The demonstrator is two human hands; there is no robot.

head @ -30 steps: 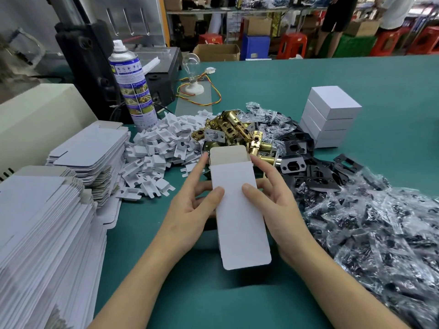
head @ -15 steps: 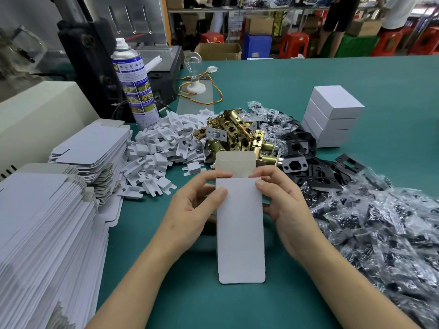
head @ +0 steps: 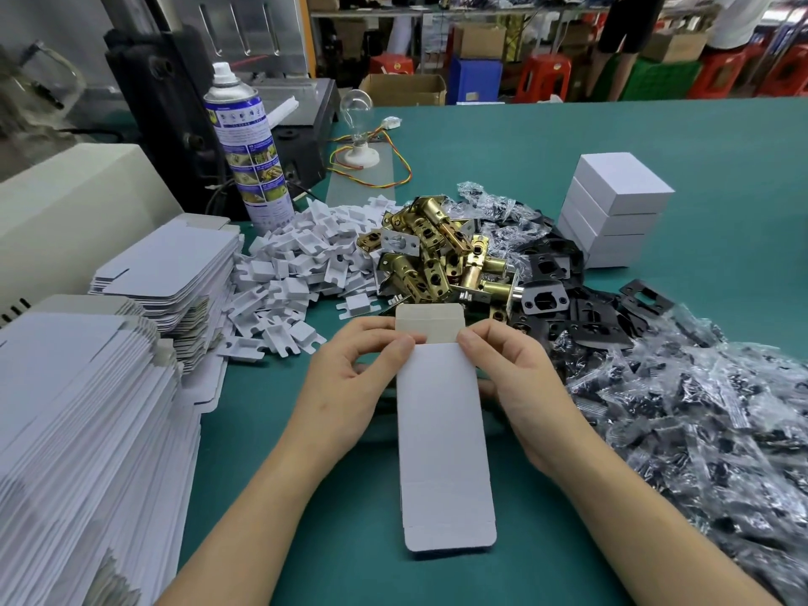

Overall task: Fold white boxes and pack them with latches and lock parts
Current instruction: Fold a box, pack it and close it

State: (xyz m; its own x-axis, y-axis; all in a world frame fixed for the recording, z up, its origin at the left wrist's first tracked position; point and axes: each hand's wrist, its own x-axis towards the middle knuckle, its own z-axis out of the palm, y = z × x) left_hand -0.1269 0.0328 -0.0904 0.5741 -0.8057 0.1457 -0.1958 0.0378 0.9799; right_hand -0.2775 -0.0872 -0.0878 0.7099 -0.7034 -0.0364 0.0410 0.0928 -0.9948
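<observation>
A flat white box blank [head: 444, 430] lies lengthwise on the green table [head: 656, 137] in front of me, its grey far flap raised. My left hand [head: 350, 378] pinches the blank's upper left corner and my right hand [head: 511, 373] pinches the upper right corner. Just beyond the flap sits a pile of brass latches [head: 441, 251]. Black strike plates [head: 551, 295] lie to the right of the latches. Bagged black lock parts [head: 699, 430] spread along the right side.
Stacks of flat box blanks [head: 74, 408] fill the left, with a lower stack [head: 175, 269] behind. Small white inserts [head: 297, 277] are heaped centre left. Three folded white boxes [head: 616, 203] are stacked at the back right. A spray can [head: 249, 142] and a bulb [head: 358, 124] stand behind.
The blank has come down from a tilted hold to lie flat on the table, nearer to me. Both hands slid up to its far corners at the flap fold.
</observation>
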